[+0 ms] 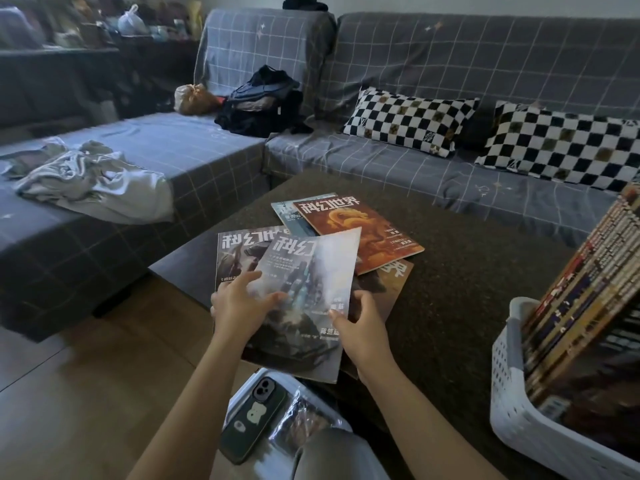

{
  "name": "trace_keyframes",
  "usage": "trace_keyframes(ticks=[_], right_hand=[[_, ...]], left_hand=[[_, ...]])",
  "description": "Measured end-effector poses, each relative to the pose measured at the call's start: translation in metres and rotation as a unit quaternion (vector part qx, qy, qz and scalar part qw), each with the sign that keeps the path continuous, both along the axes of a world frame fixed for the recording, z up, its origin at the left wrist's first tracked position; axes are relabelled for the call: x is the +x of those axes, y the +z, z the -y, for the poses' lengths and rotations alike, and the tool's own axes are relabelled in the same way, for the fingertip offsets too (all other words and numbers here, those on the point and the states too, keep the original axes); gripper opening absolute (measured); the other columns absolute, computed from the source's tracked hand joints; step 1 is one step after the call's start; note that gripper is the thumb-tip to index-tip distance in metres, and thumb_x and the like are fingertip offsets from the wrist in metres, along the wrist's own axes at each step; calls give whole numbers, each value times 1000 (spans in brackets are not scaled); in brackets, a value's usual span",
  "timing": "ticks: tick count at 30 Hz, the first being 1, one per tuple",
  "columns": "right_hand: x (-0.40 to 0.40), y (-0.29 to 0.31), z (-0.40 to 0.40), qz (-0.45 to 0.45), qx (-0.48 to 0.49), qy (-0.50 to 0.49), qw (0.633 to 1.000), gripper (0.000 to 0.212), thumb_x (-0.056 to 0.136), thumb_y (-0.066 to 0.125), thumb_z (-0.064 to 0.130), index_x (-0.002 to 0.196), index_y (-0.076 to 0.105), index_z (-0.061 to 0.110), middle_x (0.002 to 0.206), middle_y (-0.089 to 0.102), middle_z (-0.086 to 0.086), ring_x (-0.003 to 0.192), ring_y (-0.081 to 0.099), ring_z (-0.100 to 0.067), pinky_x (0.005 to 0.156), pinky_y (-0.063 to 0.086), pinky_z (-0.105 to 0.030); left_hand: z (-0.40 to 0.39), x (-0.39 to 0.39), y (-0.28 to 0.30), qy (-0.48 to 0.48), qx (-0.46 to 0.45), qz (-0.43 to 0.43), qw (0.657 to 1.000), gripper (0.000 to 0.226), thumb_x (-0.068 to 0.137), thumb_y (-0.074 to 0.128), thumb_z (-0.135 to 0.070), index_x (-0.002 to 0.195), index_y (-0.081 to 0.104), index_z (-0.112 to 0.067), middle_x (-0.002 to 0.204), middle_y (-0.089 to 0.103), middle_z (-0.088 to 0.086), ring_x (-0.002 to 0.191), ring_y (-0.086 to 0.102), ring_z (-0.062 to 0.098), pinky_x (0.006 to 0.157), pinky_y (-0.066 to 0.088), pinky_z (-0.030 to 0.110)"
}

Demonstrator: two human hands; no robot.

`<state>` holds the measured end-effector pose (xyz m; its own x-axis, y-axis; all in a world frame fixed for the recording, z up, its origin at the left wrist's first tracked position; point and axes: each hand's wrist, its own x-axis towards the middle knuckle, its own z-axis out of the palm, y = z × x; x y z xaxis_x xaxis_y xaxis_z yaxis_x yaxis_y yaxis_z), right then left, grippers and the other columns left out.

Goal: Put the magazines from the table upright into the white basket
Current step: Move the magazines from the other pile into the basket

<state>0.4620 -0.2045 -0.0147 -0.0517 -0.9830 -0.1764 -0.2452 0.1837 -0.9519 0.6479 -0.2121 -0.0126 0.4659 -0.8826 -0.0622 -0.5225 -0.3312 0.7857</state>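
Both hands on the top grey magazine (304,299), which sits tilted over the near-left part of the table (467,271), its near edge hanging past the table edge toward the person. Left hand (239,306) lies on the cover's left side, fingers spread fairly straight, thumb stretched right across the cover; whether it curls under the edge, cannot tell. Right hand (363,323) at the magazine's right edge, grip half closed: thumb on the cover, fingers curled beyond the edge, apparently pinching it. Under it, a second grey magazine (235,251) pokes out on the left. Beyond the grip, orange dragon-cover magazine (360,230) lies flat, overlapping a bluish magazine (287,213) at its far-left and a tan magazine (394,282) sticking out near-right. White basket (512,403) stands at the table's right side, well apart from the hands, already holding a leaning row of magazines (581,289), spines up and tipped left. Phone (252,420) in dark case rests on the person's lap below the held magazine. Grey grid sofa (450,161) behind, with two checkered pillows (408,119).
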Motion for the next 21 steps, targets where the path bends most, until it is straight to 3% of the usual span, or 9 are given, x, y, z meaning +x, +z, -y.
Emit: trace_keyframes(ticks=[3, 5, 8, 10, 13, 15, 17, 21], right_hand=[[-14, 11, -16, 86, -15, -18, 996, 25, 88, 61, 14, 93, 49, 36, 100, 62, 6, 89, 64, -13, 78, 56, -37], [-24, 22, -29, 136, -25, -25, 990, 25, 88, 61, 12, 94, 53, 34, 101, 67, 3, 92, 67, -17, 83, 56, -43], [-43, 42, -46, 183, -49, -25, 982, 24, 88, 62, 12, 95, 57, 34, 99, 70, -3, 90, 69, -22, 83, 55, -48], [-57, 56, -56, 205, -66, -28, 976, 24, 88, 62, 10, 95, 57, 33, 98, 70, -6, 88, 69, -23, 80, 56, -46], [-81, 72, -72, 212, -109, -27, 971, 19, 89, 62, 12, 101, 57, 26, 93, 71, -2, 78, 69, -11, 66, 56, -27], [-99, 82, -85, 215, -140, -28, 966, 19, 89, 61, 10, 102, 58, 23, 86, 72, 5, 75, 68, -4, 62, 52, -16], [-118, 90, -98, 212, -168, -32, 962, 19, 89, 61, 7, 101, 57, 22, 82, 73, 8, 76, 68, -4, 64, 52, -15], [-162, 107, -124, 204, -210, -43, 955, 20, 89, 60, 9, 100, 57, 26, 84, 74, 4, 79, 68, -8, 65, 52, -17]], left_hand=[[-19, -7, 7, 18, -55, -94, 994, 51, 77, 78, -31, 125, 60, -25, 127, 58, 6, 110, 55, 21, 84, 52, 34], [-32, -13, 17, 13, -99, -162, 982, 48, 79, 76, -19, 124, 60, -23, 117, 62, 2, 93, 60, 10, 65, 49, 19], [-48, -26, 41, 1, -156, -212, 965, 43, 82, 72, -11, 119, 59, -29, 105, 64, -4, 84, 63, 4, 56, 50, 16], [-57, -39, 60, -14, -190, -225, 956, 43, 85, 68, -7, 117, 56, -33, 103, 64, -5, 85, 65, 7, 54, 51, 18], [-72, -60, 86, -44, -208, -243, 946, 49, 88, 62, -4, 126, 52, -34, 104, 64, -4, 91, 66, 16, 60, 54, 26], [-82, -75, 101, -59, -207, -279, 936, 48, 89, 61, -3, 124, 53, -36, 99, 67, -5, 83, 71, 16, 56, 56, 27], [-93, -92, 112, -79, -208, -296, 929, 45, 89, 63, -5, 124, 56, -32, 94, 69, -6, 79, 72, 14, 53, 56, 23], [-109, -134, 129, -126, -222, -332, 908, 38, 90, 62, -7, 126, 61, -20, 99, 74, 3, 86, 72, 21, 63, 60, 29]])
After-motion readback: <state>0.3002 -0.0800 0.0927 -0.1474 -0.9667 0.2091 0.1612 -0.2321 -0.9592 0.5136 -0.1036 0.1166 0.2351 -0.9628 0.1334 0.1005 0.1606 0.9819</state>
